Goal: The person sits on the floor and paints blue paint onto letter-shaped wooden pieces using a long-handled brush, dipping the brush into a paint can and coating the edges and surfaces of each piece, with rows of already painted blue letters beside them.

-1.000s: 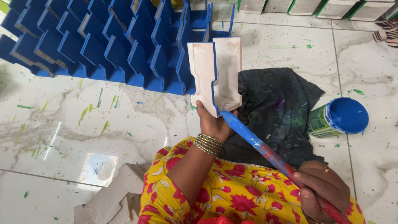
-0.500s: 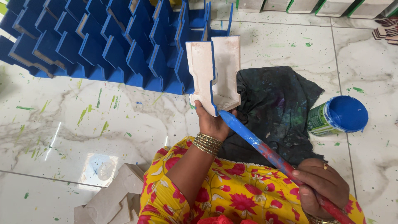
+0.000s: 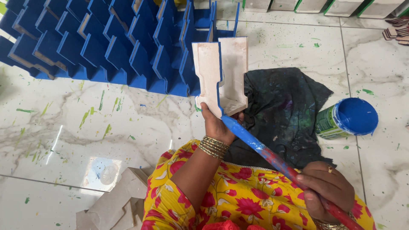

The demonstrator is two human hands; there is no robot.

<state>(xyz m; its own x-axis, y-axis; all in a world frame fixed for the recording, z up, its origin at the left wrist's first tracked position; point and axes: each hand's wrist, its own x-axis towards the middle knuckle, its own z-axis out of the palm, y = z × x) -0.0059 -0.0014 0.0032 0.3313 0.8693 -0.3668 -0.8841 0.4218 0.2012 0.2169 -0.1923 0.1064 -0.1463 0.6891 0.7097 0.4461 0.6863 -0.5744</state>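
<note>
Nearest the camera, a yellow floral sleeve (image 3: 238, 200) fills the lower frame, with unpainted cut pieces (image 3: 115, 208) stacked on the floor (image 3: 85, 140) beside it. The right hand (image 3: 326, 191) is closed around the handle of a brush (image 3: 272, 157), which is coated in blue and red paint and slants up to the left. The left hand (image 3: 217, 125), bangles at the wrist, pinches the bottom of a pale notched piece (image 3: 221, 74) and holds it upright; its inner edge is blue, and the brush tip meets its lower edge. The step in hand looks like edge painting; covering the faces would call for turning the piece. Beyond lie a dark cloth (image 3: 285, 106), an open can of blue paint (image 3: 347, 119), and rows of blue pieces (image 3: 106, 42).
</note>
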